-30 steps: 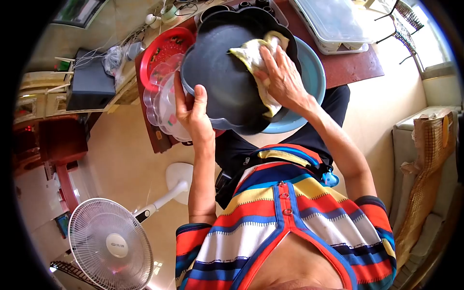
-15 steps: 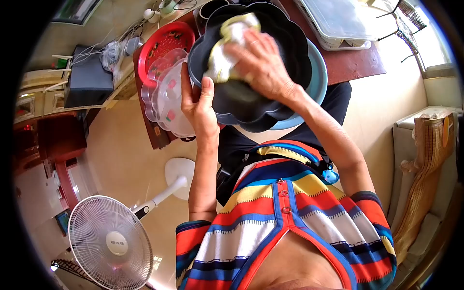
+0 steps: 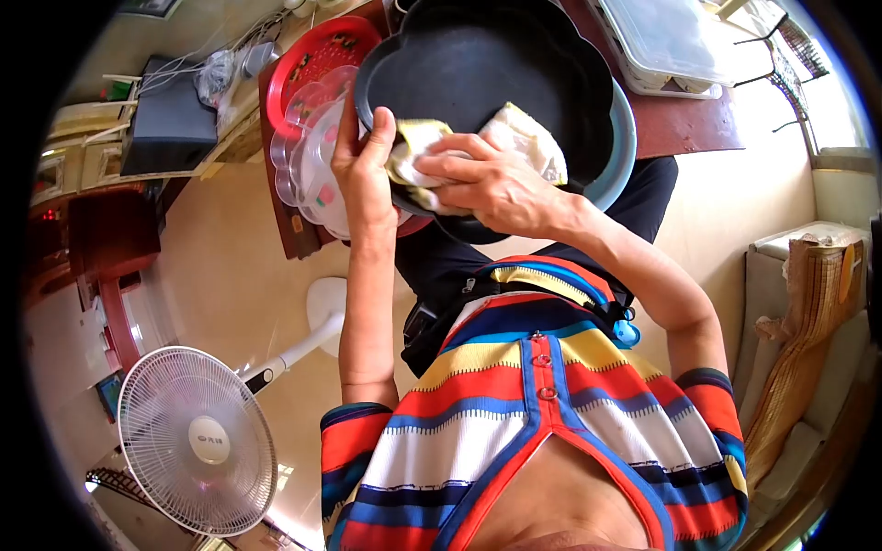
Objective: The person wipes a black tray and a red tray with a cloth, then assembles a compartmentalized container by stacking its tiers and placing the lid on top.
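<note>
A black tray with a scalloped rim [image 3: 487,69] is tilted up in front of me. My left hand [image 3: 367,174] grips its left edge, thumb on the near face and fingers behind. Bunched under the fingers of my right hand [image 3: 501,184] is a white cloth with yellow edging [image 3: 533,142], pressed against the tray's lower part. Behind the tray, part of a light blue basin [image 3: 620,151] shows on the right. To the left lie a clear scalloped plastic lid [image 3: 317,151] and a red tray [image 3: 317,60] with small dark bits in it.
A dark red table [image 3: 684,124] carries these things and a clear lidded plastic box [image 3: 657,41] at the back right. A white standing fan [image 3: 207,441] is at lower left. A sofa [image 3: 808,340] stands at the right.
My right hand and the cloth have moved down from the tray's upper left to its lower rim. The cloth has spread out more to the right. My left hand still holds the edge.
</note>
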The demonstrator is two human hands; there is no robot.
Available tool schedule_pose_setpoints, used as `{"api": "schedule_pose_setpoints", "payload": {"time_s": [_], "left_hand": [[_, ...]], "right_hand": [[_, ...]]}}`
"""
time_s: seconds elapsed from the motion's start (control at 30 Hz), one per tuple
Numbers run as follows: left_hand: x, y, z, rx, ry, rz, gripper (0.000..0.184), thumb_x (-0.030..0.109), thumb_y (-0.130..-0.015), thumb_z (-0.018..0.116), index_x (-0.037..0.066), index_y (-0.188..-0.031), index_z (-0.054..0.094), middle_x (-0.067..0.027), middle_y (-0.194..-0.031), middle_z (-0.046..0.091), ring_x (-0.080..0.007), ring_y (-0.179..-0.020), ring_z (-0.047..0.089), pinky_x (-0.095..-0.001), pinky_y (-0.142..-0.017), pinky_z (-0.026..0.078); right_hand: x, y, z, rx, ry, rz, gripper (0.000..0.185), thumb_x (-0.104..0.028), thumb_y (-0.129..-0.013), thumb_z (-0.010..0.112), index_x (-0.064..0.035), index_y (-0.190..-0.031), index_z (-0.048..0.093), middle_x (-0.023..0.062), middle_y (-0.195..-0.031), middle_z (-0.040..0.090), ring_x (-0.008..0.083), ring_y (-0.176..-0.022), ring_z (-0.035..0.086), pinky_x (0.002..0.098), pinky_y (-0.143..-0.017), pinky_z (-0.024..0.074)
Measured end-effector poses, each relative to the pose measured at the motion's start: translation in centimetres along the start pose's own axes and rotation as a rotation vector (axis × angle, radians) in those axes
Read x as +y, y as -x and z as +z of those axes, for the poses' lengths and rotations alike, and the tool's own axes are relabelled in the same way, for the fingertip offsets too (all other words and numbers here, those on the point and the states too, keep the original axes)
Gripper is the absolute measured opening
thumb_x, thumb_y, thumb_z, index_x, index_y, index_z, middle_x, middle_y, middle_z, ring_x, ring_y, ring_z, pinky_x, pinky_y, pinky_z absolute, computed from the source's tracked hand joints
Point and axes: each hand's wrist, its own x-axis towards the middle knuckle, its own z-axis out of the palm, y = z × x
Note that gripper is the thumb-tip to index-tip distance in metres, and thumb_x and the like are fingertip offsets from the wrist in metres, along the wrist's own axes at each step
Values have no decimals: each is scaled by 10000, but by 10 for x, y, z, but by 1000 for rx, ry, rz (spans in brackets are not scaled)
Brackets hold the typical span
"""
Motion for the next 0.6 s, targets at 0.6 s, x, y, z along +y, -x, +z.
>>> {"api": "schedule_pose_setpoints", "payload": {"time_s": [0.6], "left_hand": [[22,12,17,-14,-65,132,536,97,-838,644,-5,-1314,419,-19,-964,600,-67,-812,507,-171,-772,390]], "right_hand": [[57,-17,-27,320,624,216,467,-291,-744,687,-267,-1176,511,107,-1184,508,293,-1085,495,419,-868,369]]}}
